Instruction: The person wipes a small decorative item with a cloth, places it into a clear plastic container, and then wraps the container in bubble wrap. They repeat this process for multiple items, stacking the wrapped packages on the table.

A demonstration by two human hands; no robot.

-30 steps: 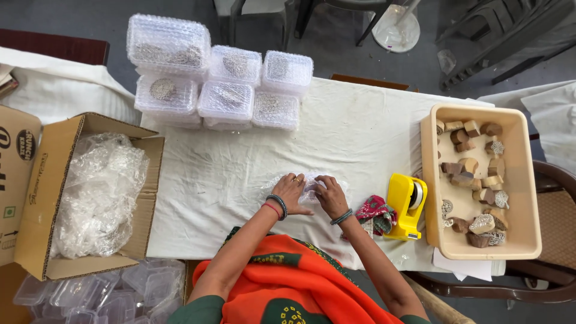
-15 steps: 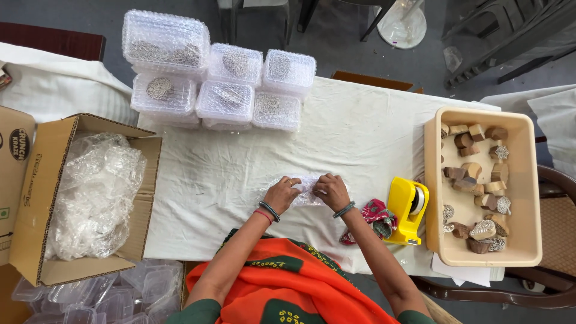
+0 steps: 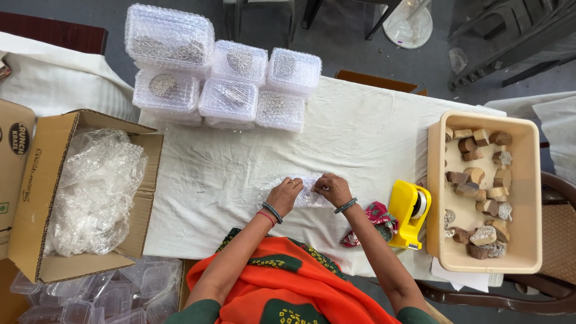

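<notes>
Bubble wrap (image 3: 300, 191) lies on the white-clothed surface (image 3: 360, 138) between the two hands, and what it covers is hard to make out — a small wrapped piece, its shape blurred by the clear film. Left hand (image 3: 284, 196) rests on the near left part of the wrap, fingers curled down and pinching the film. Right hand (image 3: 333, 188) meets it from the other side, fingers bent and closed on the wrap's right edge, so both hands grip the same bundle and nearly touch above it. Fingertips are tucked under, so the exact pinch is hidden.

Just right of the right wrist lies a red patterned cloth (image 3: 373, 221), partly hidden by the forearm, and beside it stands a yellow tape dispenser (image 3: 409, 211). Further right sits a beige plastic tub (image 3: 436, 198) holding carved wooden blocks (image 3: 474, 180); their carved faces are too small to read. At the far edge of the surface are stacked clear lidded boxes (image 3: 228, 90) wrapped in bubble film — the contents show only as grey patterned shapes. To the left an open cardboard box (image 3: 36, 198) holds a heap of loose bubble wrap, and below it empty clear containers (image 3: 120, 288) are cut off by the lower frame edge. The person's body is seen only as an orange and green garment at the bottom.
</notes>
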